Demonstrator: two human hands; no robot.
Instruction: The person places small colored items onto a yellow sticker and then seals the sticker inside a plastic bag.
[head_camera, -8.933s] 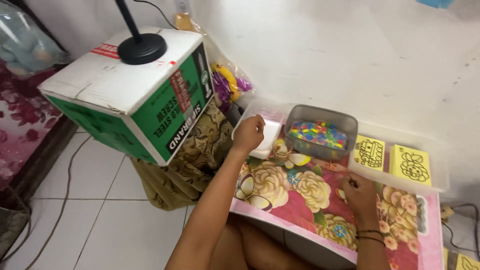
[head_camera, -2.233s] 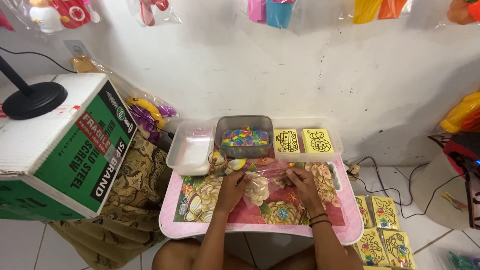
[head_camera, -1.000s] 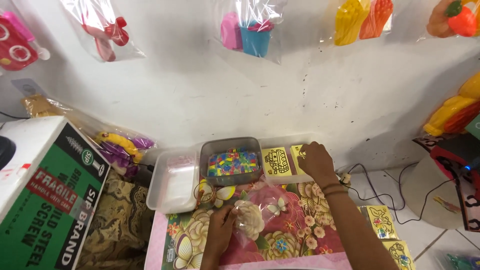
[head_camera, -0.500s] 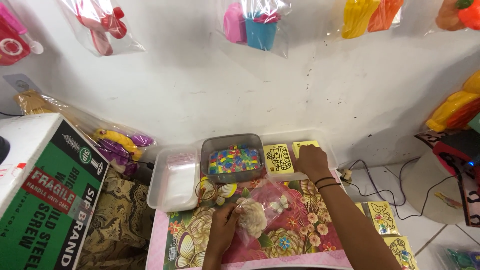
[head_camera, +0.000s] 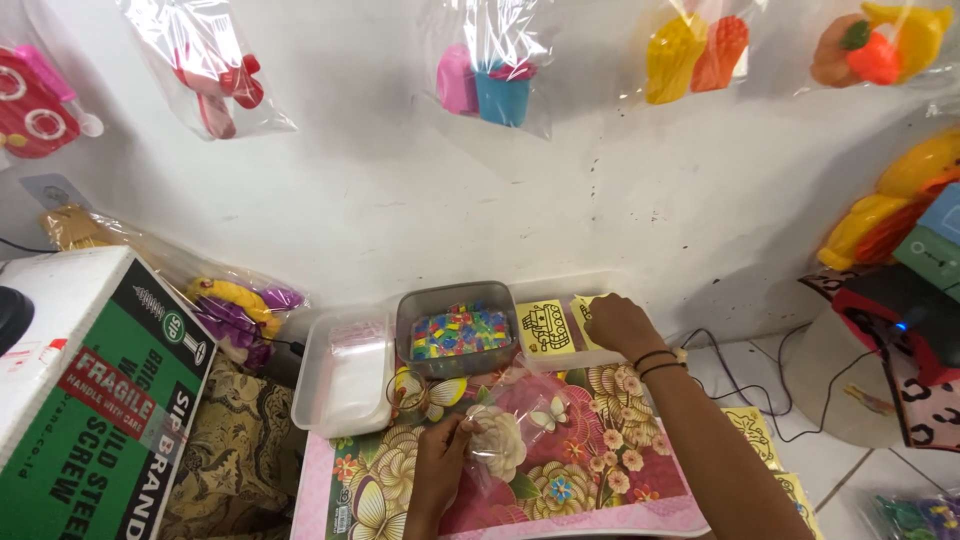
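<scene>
Small clear bag pinched near, yellow card under the far hand

The left hand (head_camera: 440, 470) grasps a clear plastic bag (head_camera: 510, 430) in its fingers on the floral table (head_camera: 600, 480). Beyond it and rightward, the right hand (head_camera: 615, 325) rests fingers-down on a yellow picture card (head_camera: 583, 310), whether gripping it I cannot tell, beside a grey tub of coloured beads (head_camera: 460, 330). Bagged toys hang on the white wall (head_camera: 400, 200).
</scene>
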